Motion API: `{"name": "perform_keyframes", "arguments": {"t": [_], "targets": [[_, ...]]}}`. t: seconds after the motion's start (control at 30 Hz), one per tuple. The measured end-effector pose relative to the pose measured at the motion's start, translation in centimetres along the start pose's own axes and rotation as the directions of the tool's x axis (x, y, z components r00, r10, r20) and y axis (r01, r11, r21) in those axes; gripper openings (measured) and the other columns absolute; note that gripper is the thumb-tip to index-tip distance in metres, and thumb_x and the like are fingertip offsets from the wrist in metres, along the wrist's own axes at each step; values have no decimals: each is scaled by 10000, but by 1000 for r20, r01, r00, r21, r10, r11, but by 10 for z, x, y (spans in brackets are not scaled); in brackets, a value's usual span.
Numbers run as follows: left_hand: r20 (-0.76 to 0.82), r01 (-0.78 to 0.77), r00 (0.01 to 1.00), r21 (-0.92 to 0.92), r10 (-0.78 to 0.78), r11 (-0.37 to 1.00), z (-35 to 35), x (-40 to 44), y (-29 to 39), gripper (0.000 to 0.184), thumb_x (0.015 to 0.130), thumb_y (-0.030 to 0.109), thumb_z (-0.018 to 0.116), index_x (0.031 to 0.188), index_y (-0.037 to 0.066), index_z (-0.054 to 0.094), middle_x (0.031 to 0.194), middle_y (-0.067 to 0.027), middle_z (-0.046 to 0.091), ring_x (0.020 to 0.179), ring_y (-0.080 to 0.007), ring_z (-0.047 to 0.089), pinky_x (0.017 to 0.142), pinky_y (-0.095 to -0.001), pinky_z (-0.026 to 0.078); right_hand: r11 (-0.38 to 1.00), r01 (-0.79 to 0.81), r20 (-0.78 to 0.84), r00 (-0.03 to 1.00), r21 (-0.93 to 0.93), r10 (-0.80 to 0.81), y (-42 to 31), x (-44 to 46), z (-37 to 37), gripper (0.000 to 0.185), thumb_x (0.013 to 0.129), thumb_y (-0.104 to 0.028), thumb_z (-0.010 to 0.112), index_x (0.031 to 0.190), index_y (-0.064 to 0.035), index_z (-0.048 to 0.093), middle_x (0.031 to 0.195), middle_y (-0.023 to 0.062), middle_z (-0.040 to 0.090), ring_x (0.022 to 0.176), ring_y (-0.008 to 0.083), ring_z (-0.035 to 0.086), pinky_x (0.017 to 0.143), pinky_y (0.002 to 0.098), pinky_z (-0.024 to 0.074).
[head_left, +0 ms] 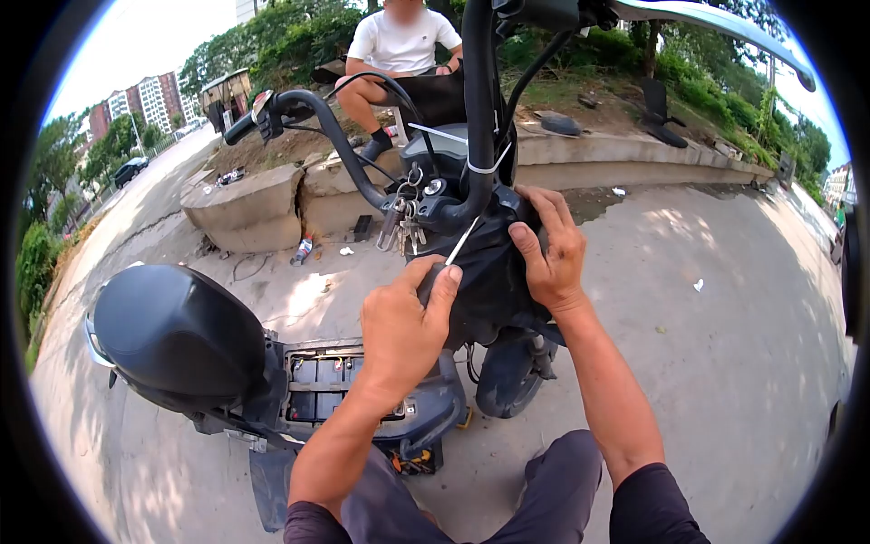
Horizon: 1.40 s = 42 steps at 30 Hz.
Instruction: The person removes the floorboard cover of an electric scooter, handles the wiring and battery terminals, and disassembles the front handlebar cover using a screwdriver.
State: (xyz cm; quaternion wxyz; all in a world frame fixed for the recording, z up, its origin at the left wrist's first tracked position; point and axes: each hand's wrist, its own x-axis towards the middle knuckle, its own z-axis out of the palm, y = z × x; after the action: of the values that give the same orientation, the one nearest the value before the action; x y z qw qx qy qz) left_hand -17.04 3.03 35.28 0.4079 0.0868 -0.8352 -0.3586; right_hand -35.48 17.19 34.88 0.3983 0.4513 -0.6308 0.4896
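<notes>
My left hand (408,313) is closed around the dark handle of a screwdriver (465,239). Its thin, pale shaft points up and right, its tip against the black plastic below the handlebar of an electric scooter. My right hand (553,249) grips the right side of the scooter's black front panel (494,272), thumb on the near side and fingers over the far edge. A bunch of keys (403,222) hangs from the ignition, just above my left hand. A white cable tie (488,169) circles the handlebar stem (480,109).
The scooter's black seat (177,335) stands at left, beside an uncovered battery compartment (317,381) in the floorboard. The front wheel (512,376) is below my hands. A person in a white shirt (403,43) sits beyond, by a concrete kerb (625,159). A bottle (303,249) lies near it.
</notes>
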Motion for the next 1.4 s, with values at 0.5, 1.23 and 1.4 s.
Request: {"name": "perform_keyframes", "arguments": {"t": [0.5,1.23,1.4], "targets": [[-114,-196,965,276,234,941,12,-7,3,297,1017,286,719,1149,21,739,745,-114,699,630,-239,666,594,-373,482,999,-13,-4,1000,32,13,0,0,-4,459,971,-351,736,1299,-34,676,1221,162,685,1076,409,696,917,436,556],[311,502,863,-615,-398,608,-5,22,26,323,1110,329,560,944,52,574,540,50,397,462,-68,322,469,-256,248,973,-47,-122,990,228,76,-61,-57,-22,451,827,-119,812,1236,-6,659,1174,146,618,1063,356,626,937,456,510],[-126,-148,970,367,207,918,10,16,33,336,1136,319,520,947,41,511,616,-26,532,519,-113,468,511,-265,347,593,-489,297,869,640,395,-73,-66,7,324,1005,-214,687,1219,27,655,1073,198,709,919,359,716,847,428,561]]}}
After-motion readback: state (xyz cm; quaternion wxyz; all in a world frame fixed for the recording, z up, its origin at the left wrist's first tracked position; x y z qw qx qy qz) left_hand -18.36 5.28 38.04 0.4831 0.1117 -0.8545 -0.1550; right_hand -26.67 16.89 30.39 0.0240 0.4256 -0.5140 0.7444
